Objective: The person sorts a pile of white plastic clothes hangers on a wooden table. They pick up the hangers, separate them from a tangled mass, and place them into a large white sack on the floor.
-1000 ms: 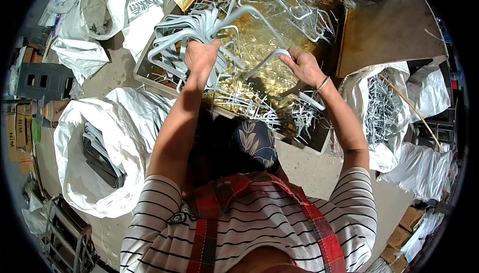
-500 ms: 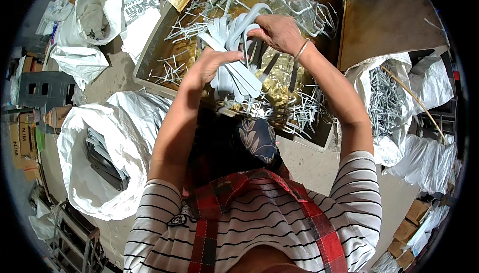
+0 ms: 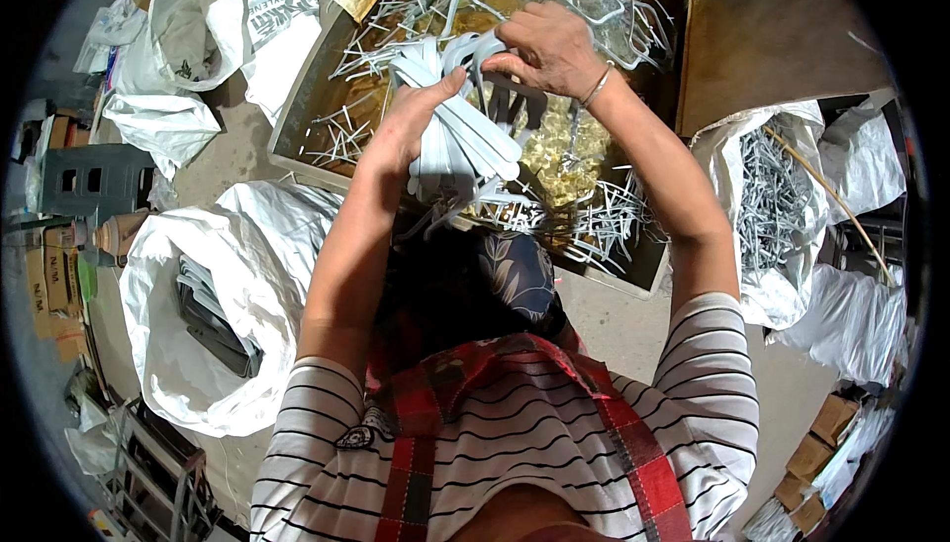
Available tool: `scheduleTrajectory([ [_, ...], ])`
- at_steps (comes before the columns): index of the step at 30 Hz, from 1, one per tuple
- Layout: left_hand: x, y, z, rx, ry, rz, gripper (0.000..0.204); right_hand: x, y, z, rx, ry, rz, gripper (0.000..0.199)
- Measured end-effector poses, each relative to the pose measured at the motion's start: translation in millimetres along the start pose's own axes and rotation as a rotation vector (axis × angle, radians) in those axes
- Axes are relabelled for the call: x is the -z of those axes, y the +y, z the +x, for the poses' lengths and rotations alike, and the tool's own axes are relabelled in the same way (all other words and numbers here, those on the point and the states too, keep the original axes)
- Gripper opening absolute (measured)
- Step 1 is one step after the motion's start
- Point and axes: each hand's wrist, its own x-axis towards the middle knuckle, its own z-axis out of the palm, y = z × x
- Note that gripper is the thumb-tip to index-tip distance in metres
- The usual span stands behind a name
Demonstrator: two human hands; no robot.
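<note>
Leftward of the metal tray [image 3: 309, 169], a white sack [image 3: 158, 295] gapes; over the tray, the left hand [image 3: 411, 124] grips a bundle of grey strips [image 3: 473, 136], hiding some contents, the right hand [image 3: 549, 52] clasping its bends; rightward of the tray, a brown panel [image 3: 777, 52] and scrap-filled bag [image 3: 717, 161].

The strips [image 3: 473, 141] I hold look like smooth plastic with a satin sheen. The tray [image 3: 309, 174] seems to be dull metal, its yellowish contents [image 3: 566, 154] glossy and wet-looking. My bracelet [image 3: 600, 84] is polished metal; my shirt [image 3: 495, 433] and straps [image 3: 404, 483] are matt cloth. The bag [image 3: 158, 344] looks like crinkled plastic, the floor [image 3: 616, 329] like rough concrete, the stick [image 3: 826, 186] like smooth wood.
</note>
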Motion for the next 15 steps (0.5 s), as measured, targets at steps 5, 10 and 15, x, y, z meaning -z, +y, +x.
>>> scheduleTrajectory([
  [5,4.0,0.4,-0.4,-0.081,-0.059,0.071,0.028,-14.9,-2.3,0.5,-0.068,-0.007,0.077,0.040],
  [10,0.8,2.4,-2.1,-0.170,-0.113,-0.054,0.044,-23.5,-7.4,1.2,-0.289,0.044,0.149,0.041],
  [15,10.4,7.6,9.9,-0.134,0.029,-0.240,0.041,-34.9,-5.2,4.5,-0.365,0.149,0.354,0.063],
])
